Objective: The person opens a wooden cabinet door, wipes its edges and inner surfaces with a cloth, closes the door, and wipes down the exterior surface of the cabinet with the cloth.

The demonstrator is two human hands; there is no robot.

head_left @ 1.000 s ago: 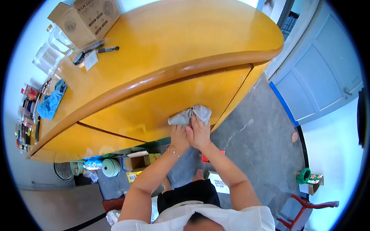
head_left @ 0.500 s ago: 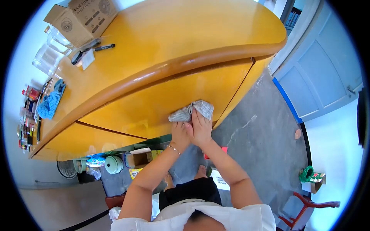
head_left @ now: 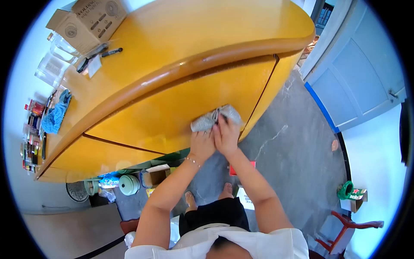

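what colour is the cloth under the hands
The cloth is light grey with a fine pattern, best seen in the head view.

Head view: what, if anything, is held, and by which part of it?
A grey cloth: left hand at its lower left edge, right hand near its bunched middle.

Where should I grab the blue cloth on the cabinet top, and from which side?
Probably best to pinch the blue cloth by its wider, lower end in the picture, coming from above and the right, where the cabinet top is bare. It lies crumpled, with folds to grip, while small items crowd its left side.
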